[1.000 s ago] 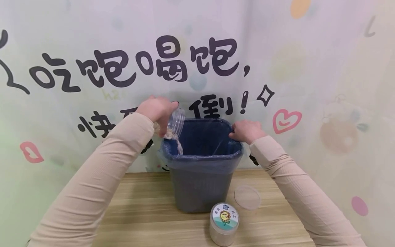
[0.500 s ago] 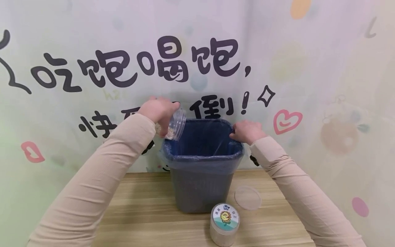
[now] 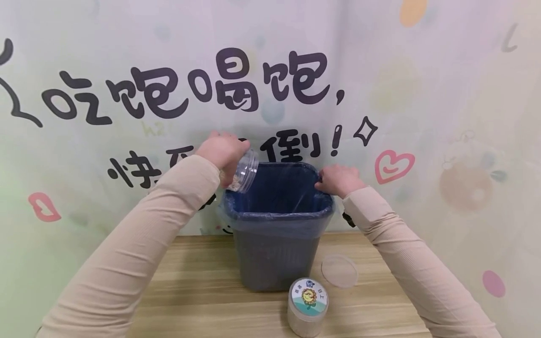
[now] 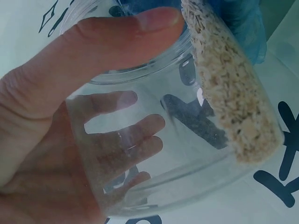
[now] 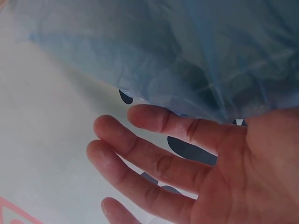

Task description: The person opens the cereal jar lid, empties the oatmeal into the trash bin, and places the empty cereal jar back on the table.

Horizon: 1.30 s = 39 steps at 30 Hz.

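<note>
In my left hand [image 3: 224, 152] I grip a clear plastic jar [image 3: 248, 171], tilted with its open mouth over the left rim of a trash can [image 3: 276, 260]. Pale, flaky bits that look like shavings [image 4: 240, 116] lie along the jar's lower wall; the left wrist view shows my thumb near its neck and my fingers behind it. My right hand [image 3: 338, 180] holds the can's right rim. The right wrist view shows my fingers loosely spread under the blue-tinted liner bag [image 5: 140, 51], the thumb hidden behind it.
On the wooden table [image 3: 190, 281], a lidded jar [image 3: 307, 307] with a sunflower label stands before the can. A clear round lid [image 3: 339, 271] lies to its right. A printed backdrop [image 3: 372, 56] hangs close behind.
A second ago shavings were falling from the tilted jar into the can; no falling stream shows now. My left hand and jar have shifted slightly right. The right hand stays at the rim.
</note>
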Motion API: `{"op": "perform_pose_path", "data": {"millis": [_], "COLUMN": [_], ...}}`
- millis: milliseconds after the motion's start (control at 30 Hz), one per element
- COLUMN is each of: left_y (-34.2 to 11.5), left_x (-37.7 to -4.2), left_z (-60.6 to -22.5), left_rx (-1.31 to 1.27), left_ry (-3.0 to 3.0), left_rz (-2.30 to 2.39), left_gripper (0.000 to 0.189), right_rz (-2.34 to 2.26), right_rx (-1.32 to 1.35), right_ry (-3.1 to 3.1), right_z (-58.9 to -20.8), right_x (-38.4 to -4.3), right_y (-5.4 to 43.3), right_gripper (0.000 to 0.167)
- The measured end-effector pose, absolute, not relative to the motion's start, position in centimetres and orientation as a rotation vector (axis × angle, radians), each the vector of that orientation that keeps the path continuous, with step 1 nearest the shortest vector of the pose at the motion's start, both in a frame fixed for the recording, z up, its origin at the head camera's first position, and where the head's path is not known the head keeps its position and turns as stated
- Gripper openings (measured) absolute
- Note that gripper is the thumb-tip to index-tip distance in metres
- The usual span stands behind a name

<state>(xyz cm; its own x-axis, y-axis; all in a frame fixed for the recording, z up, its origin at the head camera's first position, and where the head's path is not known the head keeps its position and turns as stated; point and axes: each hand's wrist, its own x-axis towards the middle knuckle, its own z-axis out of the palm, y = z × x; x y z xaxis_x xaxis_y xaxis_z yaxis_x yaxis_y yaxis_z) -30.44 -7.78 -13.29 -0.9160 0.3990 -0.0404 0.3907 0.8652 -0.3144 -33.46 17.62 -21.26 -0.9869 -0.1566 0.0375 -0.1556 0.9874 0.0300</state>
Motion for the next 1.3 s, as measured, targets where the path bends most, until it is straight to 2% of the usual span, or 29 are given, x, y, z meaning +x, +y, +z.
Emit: {"op": "perform_pose_path", "data": {"millis": [533, 1300], "left_y": [-7.78, -7.55], "left_x": [-30.88, -30.63], "left_z": [-13.08, -13.22], "left_rx": [-0.617, -0.612], "left_ry": [-3.076, -3.038], "left_rz": [0.476, 0.492], "left_gripper": [0.095, 0.095], "right_rz": [-0.063, -0.043], "right_rx": [0.252, 0.235], "right_ry": [-3.092, -3.093], "right_z": [-21.19, -21.15], "right_x": [-33.5, -33.47], "right_y": [17.68, 17.73], "right_gripper": [0.026, 0.028]}}
